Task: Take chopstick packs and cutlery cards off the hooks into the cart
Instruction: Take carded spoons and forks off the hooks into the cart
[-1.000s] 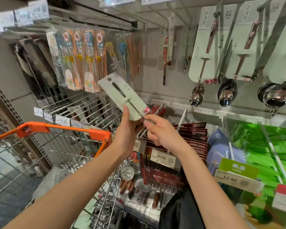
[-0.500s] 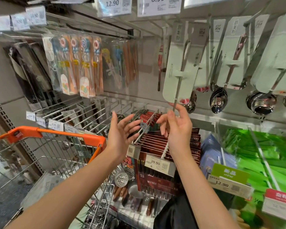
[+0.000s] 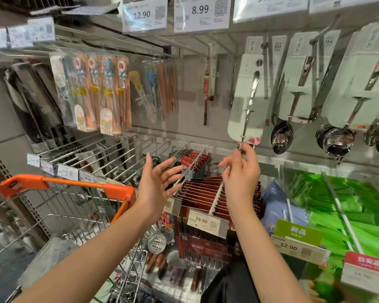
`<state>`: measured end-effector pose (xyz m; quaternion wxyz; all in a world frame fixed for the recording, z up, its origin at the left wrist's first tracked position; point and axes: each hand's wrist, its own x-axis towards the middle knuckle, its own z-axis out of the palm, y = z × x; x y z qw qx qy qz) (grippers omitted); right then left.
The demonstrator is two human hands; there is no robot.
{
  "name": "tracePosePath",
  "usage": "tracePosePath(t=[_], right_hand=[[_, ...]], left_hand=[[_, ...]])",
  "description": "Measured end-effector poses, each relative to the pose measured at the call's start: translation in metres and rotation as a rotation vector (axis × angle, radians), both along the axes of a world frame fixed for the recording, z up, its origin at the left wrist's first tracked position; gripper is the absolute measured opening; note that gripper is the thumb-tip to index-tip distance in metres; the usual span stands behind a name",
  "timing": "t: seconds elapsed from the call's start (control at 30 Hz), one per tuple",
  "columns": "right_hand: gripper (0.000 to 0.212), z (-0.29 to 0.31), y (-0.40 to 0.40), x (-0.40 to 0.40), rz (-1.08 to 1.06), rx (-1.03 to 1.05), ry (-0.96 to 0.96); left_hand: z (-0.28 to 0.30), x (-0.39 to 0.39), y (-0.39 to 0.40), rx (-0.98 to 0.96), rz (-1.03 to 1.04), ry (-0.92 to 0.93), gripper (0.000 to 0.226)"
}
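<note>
A pale green cutlery card (image 3: 239, 101) with a slim steel utensil stands upright in front of the upper hooks. My right hand (image 3: 241, 173) pinches the utensil's lower end just below the card. Whether the card's hole sits on a hook is unclear. My left hand (image 3: 158, 184) hovers open, fingers spread, left of the right hand and above the red chopstick packs (image 3: 202, 189). The orange-handled wire cart (image 3: 74, 182) stands at the lower left with clear packs lying in it. More cutlery cards with spoons (image 3: 298, 84) hang to the right.
Children's chopstick packs (image 3: 96, 95) hang at the upper left over several bare wire hooks (image 3: 118, 154). Green packs (image 3: 348, 204) and blue packs (image 3: 278, 206) fill hooks at the lower right. Price tags (image 3: 200, 14) line the top shelf. Strainers (image 3: 157, 242) hang low beside the cart.
The card, held tilted by both hands near the cart, went up and right to the hooks in my right hand. My left hand let go and opened.
</note>
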<state>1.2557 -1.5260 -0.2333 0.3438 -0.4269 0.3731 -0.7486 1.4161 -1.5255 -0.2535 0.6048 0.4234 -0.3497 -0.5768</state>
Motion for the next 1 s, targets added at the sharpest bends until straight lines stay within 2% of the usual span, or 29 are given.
tracePosePath(t=[0.27, 0.47, 0.7, 0.83, 1.0], right_hand=[[0.025, -0.021, -0.007, -0.004, -0.239, -0.07, 0.189], [0.019, 0.0, -0.003, -0.001, -0.162, -0.167, 0.137], [0.019, 0.011, -0.007, -0.008, -0.044, -0.056, 0.117], [0.014, 0.017, -0.016, -0.015, -0.111, 0.064, 0.081], [0.019, 0.009, -0.032, -0.034, -0.155, 0.197, 0.066]], left_hand=[[0.0, -0.001, 0.0, 0.009, -0.02, 0.002, 0.07], [-0.002, -0.001, 0.001, 0.007, -0.046, 0.024, 0.07], [-0.003, -0.003, 0.002, 0.011, -0.08, 0.029, 0.07], [-0.002, -0.003, 0.001, 0.008, -0.094, 0.038, 0.07], [-0.002, -0.005, 0.003, 0.014, -0.104, 0.03, 0.07]])
